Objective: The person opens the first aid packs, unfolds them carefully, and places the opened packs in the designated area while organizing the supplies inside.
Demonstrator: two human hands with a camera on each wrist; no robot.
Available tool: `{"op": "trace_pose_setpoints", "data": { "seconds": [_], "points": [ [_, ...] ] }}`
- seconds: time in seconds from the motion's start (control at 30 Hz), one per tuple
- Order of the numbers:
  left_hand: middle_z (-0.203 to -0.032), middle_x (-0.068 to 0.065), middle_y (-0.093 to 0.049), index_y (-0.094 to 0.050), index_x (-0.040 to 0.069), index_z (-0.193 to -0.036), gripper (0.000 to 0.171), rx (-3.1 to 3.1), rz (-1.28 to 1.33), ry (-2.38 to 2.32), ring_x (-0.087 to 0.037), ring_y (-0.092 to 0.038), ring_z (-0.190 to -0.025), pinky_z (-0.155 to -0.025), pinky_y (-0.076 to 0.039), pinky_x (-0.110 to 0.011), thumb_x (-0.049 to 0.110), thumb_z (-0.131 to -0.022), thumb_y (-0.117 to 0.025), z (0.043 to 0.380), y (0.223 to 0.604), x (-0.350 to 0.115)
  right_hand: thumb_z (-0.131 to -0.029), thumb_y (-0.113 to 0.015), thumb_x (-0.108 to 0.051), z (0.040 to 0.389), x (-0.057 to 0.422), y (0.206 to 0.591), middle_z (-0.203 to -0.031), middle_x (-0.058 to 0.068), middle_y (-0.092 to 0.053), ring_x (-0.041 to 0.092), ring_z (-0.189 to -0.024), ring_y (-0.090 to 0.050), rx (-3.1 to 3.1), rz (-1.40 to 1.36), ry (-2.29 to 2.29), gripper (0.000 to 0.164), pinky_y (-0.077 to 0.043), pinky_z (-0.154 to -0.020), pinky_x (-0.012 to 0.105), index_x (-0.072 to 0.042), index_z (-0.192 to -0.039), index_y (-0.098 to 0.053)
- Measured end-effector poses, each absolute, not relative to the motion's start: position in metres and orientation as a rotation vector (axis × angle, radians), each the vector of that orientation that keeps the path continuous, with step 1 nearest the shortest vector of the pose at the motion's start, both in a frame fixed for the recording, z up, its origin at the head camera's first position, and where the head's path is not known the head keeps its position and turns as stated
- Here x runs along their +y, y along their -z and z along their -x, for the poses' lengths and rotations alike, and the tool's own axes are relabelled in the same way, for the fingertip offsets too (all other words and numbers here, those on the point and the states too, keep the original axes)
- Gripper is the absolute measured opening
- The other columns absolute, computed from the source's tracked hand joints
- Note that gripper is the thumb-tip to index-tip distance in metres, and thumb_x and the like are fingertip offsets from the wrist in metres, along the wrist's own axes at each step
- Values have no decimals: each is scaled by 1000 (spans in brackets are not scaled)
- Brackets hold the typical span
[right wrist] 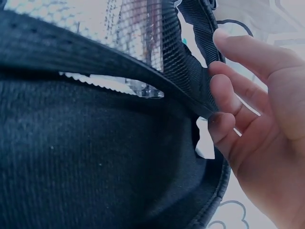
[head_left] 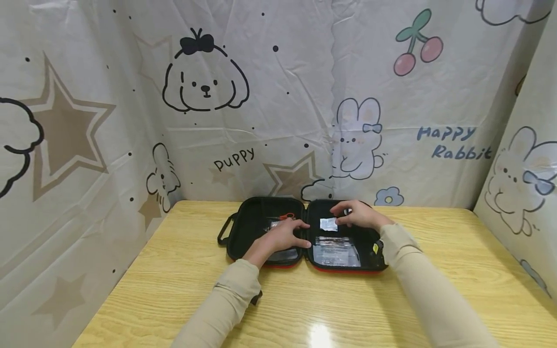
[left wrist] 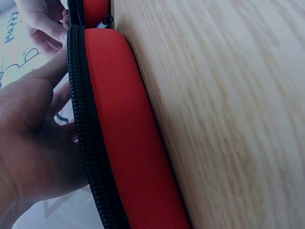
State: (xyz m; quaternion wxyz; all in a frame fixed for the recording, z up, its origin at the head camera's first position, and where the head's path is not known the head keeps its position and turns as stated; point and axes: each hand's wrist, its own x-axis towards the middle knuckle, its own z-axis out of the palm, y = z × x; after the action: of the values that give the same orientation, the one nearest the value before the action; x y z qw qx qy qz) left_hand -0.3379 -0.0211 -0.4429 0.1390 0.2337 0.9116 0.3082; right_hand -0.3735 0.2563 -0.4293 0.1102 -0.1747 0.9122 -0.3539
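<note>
A red zippered case (head_left: 265,265) with black lining lies unfolded on the table. My left hand (head_left: 282,236) reaches over its left half, thumb and fingers spread toward the hinge; in the left wrist view the zipper edge (left wrist: 78,109) hides some fingers. Over the right half, my right hand (head_left: 358,214) has loosely bent fingers beside a small white packet (head_left: 328,224). The right wrist view has its fingertips at the edge of a mesh pocket (right wrist: 119,52), and white material (right wrist: 206,143) shows near them. Whether they touch the packet is unclear.
Clear plastic packs (head_left: 335,252) lie in the right half's lower part. Orange-handled scissors (head_left: 287,216) are partly behind my left hand. The case's carry handle (head_left: 224,229) sticks out left. A printed curtain (head_left: 278,96) hangs behind the wooden table (head_left: 322,304).
</note>
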Motion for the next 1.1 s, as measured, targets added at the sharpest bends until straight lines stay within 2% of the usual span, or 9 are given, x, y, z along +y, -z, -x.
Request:
{"op": "trace_pose_setpoints", "data": {
  "seconds": [0.2, 0.33, 0.4, 0.57, 0.67, 0.77, 0.9, 1.1],
  "points": [
    [-148, -15, -47, -59, 23, -138, 57, 2639, -666, -886, -31, -49, -133, -108, -40, -53, 40, -87, -76, 338, 444, -22, -88, -73, -16, 377, 257, 435, -122, 17, -66, 15, -64, -59, 2629, 474, 1036, 43, -49, -57, 30, -4, -129, -64],
    [-145, -14, -49, -58, 24, -138, 57, 2639, -680, -881, -30, -50, -132, -107, -41, -52, 41, -87, -75, 338, 444, -22, -87, -74, -15, 378, 254, 439, -121, 17, -66, 15, -64, -57, 2613, 464, 1023, 43, -48, -55, 29, -4, -127, -65],
    [-144, -13, -50, -58, 24, -138, 57, 2637, -688, -885, -29, -50, -132, -107, -41, -52, 41, -87, -75, 338, 444, -22, -86, -75, -14, 379, 253, 441, -119, 16, -66, 15, -71, -57, 2618, 477, 1003, 42, -48, -57, 29, -4, -125, -66],
    [-141, -13, -54, -60, 23, -137, 56, 2651, -701, -880, -29, -51, -130, -106, -42, -51, 40, -86, -76, 339, 444, -21, -82, -78, -11, 382, 249, 447, -97, 9, -65, 15, -84, -54, 2646, 599, 920, 37, -46, -68, 26, -4, -117, -69],
    [-139, -12, -55, -60, 22, -136, 56, 2659, -702, -868, -28, -52, -129, -106, -43, -50, 41, -86, -77, 339, 444, -20, -81, -77, -8, 380, 249, 447, -83, 4, -60, 14, -76, -53, 2651, 629, 920, 33, -43, -67, 25, -2, -113, -70],
    [-139, -12, -55, -60, 22, -137, 57, 2659, -706, -870, -28, -52, -129, -106, -42, -50, 40, -86, -77, 339, 443, -20, -83, -74, -8, 378, 250, 446, -78, 1, -58, 13, -67, -52, 2647, 563, 978, 29, -44, -57, 26, -5, -112, -71],
    [-141, -12, -54, -60, 22, -137, 57, 2657, -704, -876, -29, -51, -130, -107, -42, -51, 40, -86, -77, 338, 443, -20, -87, -70, -8, 376, 252, 442, -79, 4, -62, 16, -65, -58, 2620, 500, 1090, 26, -51, -50, 31, -7, -113, -72],
    [-141, -14, -52, -60, 22, -137, 56, 2648, -706, -904, -29, -52, -129, -106, -42, -51, 38, -86, -77, 338, 443, -21, -90, -66, -2, 374, 261, 433, -87, 16, -65, 21, -75, -66, 2527, 541, 1329, 31, -59, -59, 36, 4, -119, -68]
  ]
}}
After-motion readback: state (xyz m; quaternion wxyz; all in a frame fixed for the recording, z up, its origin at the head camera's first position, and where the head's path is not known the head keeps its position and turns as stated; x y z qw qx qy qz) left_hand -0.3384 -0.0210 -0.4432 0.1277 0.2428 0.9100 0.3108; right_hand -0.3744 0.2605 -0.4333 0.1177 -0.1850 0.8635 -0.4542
